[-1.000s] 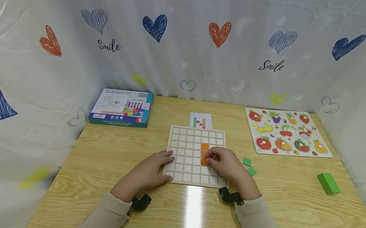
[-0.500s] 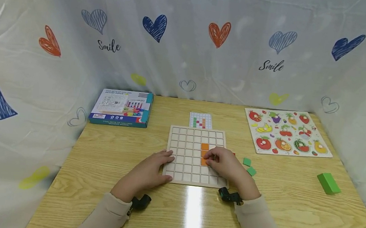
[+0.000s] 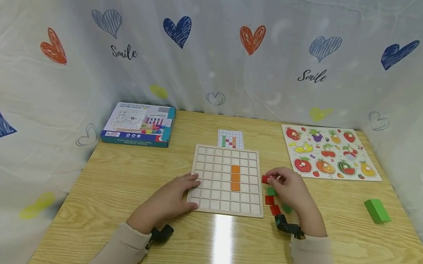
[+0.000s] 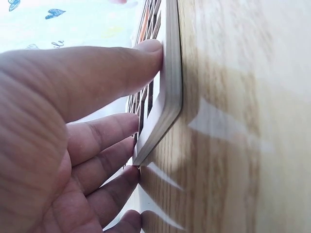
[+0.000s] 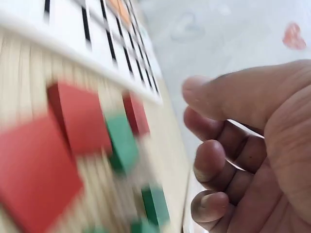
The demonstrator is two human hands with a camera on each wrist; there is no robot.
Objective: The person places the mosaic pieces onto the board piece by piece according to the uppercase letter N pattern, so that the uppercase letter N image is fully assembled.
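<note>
The wooden grid board [image 3: 208,195] lies flat, with three orange tiles [image 3: 235,177] in one column. My left hand [image 3: 170,197] rests on its left side; in the left wrist view the thumb [image 4: 141,58] lies over the border and the fingertips touch the edge. Right of the board, my right hand [image 3: 292,191] hovers over loose tiles, fingertips right by a red tile [image 3: 265,179]. Two more red tiles [image 3: 269,200] and a green tile [image 3: 271,191] lie below it. In the right wrist view the fingers are loosely bent with nothing between them, beside red tiles [image 5: 82,121] and green tiles [image 5: 124,145].
A small pattern card [image 3: 230,139] lies behind the board. At the back left is a flat toy box [image 3: 138,124]. A fruit puzzle board [image 3: 330,154] sits at the back right, and a green block [image 3: 377,211] stands nearer on the right.
My right hand has left the lowest orange tile and moved right, off the board, to the loose tiles. The three orange tiles stay in their column. My left hand has kept its place.
</note>
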